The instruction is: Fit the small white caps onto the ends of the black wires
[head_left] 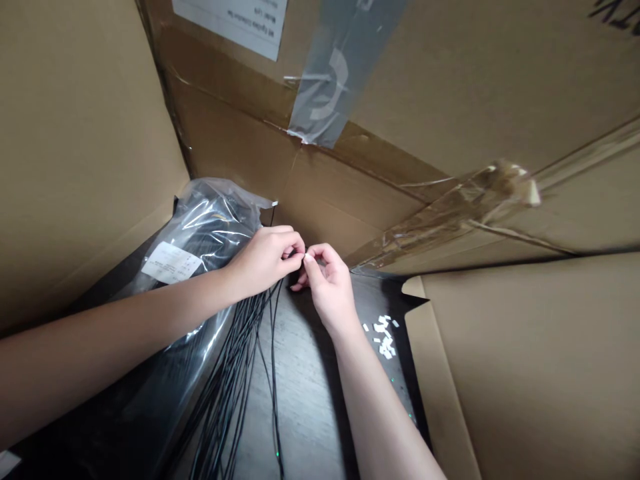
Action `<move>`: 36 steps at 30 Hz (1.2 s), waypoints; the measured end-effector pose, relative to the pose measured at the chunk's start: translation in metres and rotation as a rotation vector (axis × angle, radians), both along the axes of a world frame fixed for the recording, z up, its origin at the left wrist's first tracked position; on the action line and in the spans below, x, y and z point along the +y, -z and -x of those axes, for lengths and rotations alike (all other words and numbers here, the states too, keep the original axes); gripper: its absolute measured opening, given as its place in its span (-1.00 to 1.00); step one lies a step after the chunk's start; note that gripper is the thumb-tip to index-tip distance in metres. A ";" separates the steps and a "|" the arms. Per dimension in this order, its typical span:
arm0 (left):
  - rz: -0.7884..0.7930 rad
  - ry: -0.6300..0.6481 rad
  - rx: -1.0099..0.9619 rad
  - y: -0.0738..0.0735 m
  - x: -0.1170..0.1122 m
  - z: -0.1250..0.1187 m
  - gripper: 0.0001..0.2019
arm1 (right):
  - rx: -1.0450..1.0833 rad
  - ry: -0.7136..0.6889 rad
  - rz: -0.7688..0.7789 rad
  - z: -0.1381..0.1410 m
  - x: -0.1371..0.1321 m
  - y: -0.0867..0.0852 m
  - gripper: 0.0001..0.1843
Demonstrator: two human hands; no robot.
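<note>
While both bare hands meet near the far edge of the dark wood-grain tabletop (305,413), the right hand (327,287) pinches a tiny white rectangular piece (306,257) between thumb and forefinger, its other fingers curled loosely below. The left hand (265,260) sits just beside it, fingers curled closed around the top of a bundle of thin black cables (225,407), though the exact grip is partly hidden. The white piece touches or nearly touches those curled fingers; which, I cannot tell. From there the cables hang and fan toward the tabletop's near edge. Near the right edge, just beyond the right wrist, lies a scatter of small white rectangular pieces (383,337). Left of the cables sits a clear plastic bag (215,227) bearing a white printed label (171,262). Brown corrugated cardboard flaps (90,167) rise around the tabletop, with a strip of grey printed tape (320,80) across one seam and torn clear packing tape (450,213) along another flap.
</note>
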State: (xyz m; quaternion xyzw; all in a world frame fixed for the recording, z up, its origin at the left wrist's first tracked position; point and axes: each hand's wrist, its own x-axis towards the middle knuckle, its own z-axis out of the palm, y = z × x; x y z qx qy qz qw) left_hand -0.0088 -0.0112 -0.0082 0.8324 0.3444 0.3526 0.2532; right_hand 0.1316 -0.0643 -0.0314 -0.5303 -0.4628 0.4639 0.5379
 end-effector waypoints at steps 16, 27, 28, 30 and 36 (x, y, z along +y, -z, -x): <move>-0.124 -0.090 -0.005 0.002 -0.001 0.001 -0.93 | 0.113 0.114 -0.014 0.001 0.000 0.004 -0.71; -0.110 -0.077 -0.014 0.001 0.000 0.001 -0.93 | 0.165 0.095 -0.011 -0.001 0.003 0.004 -0.73; -0.109 -0.077 -0.012 0.001 0.000 0.001 -0.93 | 0.165 0.095 -0.012 -0.001 0.003 0.004 -0.74; -0.106 -0.078 -0.004 0.000 -0.001 0.001 -0.93 | 0.161 0.094 -0.016 0.000 0.003 0.005 -0.76; -0.117 -0.089 -0.005 -0.002 -0.002 0.000 -0.94 | 0.147 0.092 -0.038 -0.001 0.003 0.007 -0.79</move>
